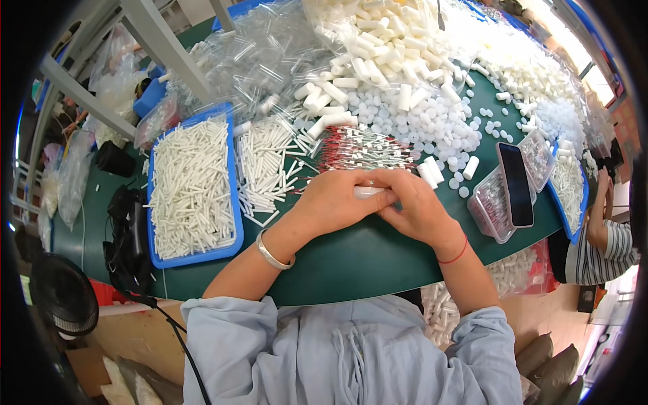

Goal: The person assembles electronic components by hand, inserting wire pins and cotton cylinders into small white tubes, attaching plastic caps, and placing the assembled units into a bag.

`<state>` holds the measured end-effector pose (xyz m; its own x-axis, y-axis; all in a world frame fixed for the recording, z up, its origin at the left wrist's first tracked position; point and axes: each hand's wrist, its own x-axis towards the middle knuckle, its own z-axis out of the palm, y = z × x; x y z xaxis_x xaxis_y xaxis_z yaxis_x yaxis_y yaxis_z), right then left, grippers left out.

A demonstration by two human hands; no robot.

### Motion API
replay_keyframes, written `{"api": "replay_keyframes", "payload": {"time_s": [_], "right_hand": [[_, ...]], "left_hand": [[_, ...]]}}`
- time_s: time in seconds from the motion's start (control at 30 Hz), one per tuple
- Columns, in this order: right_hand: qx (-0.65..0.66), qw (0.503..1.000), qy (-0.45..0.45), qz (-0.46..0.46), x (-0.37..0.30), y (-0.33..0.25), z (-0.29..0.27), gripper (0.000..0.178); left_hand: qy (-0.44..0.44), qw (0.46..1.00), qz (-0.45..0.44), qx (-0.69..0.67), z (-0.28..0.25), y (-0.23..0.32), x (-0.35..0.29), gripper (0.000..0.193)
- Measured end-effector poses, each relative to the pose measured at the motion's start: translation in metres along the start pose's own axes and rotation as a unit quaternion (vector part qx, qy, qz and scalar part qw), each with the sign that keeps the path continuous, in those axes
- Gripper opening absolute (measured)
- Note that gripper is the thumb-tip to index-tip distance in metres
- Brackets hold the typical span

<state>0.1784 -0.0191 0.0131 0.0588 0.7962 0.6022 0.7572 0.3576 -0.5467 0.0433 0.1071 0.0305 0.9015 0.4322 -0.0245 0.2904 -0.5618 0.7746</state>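
At the centre of the green desk [337, 256], the left hand [335, 197] and the right hand [413, 202] meet each other. Their fingers are bent inward, nearly closed, and have hold of a small white piece [368, 192] between them. Only a short part of this piece is visible; the rest is covered by the fingers, so I cannot tell its full shape. Several fingertips are hidden too, and which finger presses hardest is not possible to see.

At 12 o'clock from the hands, just beyond them, lies a pile of red and white wires [364, 150], its near edge hidden by the hands. At 10 o'clock are loose white sticks [266, 162], and at 9 o'clock a blue tray [238, 216] full of similar sticks. Toward 1 o'clock are spread pale round beads [439, 125], with white foam rolls [398, 47] behind them, where strong light washes out the detail. At 3 o'clock a phone [516, 185] leans against a clear box [496, 214], hiding part of it. Farther at 3 o'clock, another person [597, 253] in a striped shirt is partly cut off by the dark rim.
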Motion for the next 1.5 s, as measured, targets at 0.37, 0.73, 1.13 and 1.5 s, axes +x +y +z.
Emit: {"api": "replay_keyframes", "payload": {"time_s": [0.37, 0.73, 1.13, 1.5], "right_hand": [[0.311, 0.936, 0.014, 0.162, 0.002, 0.004, -0.011, 0.031], [0.538, 0.798, -0.053, 0.265, 0.003, 0.000, 0.000, 0.054], [0.535, 0.790, -0.063, 0.293, 0.000, 0.004, -0.001, 0.054], [0.603, 0.725, -0.070, 0.325, 0.001, 0.004, -0.003, 0.058]], "left_hand": [[-0.104, 0.910, -0.035, -0.399, 0.001, -0.001, 0.002, 0.042], [-0.088, 0.970, 0.055, -0.218, 0.001, 0.004, -0.005, 0.050], [-0.060, 0.968, 0.072, -0.232, 0.009, 0.003, -0.003, 0.050], [-0.149, 0.895, -0.067, -0.414, 0.006, 0.002, -0.004, 0.043]]}}
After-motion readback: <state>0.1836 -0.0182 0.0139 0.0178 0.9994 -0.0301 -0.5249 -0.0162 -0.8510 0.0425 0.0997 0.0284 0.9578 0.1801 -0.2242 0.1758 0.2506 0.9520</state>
